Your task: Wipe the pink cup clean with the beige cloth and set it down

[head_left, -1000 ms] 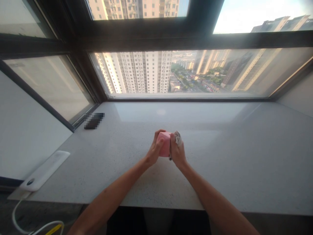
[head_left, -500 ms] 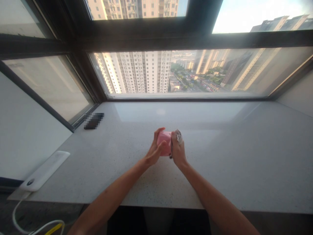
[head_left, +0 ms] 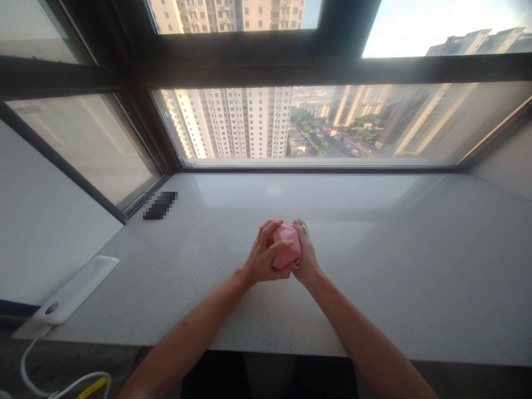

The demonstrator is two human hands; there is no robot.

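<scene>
Head-worn view, forward and down

The pink object (head_left: 292, 254) looks smooth, the cloth (head_left: 303, 225) matt, the stone-like sill (head_left: 394, 249) glossy.

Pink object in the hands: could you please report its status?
Left hand gripping pink object. Right hand against it, with pale cloth. White corded device off left.

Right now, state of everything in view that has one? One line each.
Left hand: curled around the pink block
Right hand: cupped against the block's right side, with the cloth
Pink block: held between both hands, tilted
Grey cloth: bunched, mostly hidden by the right hand
White elongated device: lying on the counter, cable at its near end; power unclear
Dark item: lying by the window frame, pixelated
</scene>
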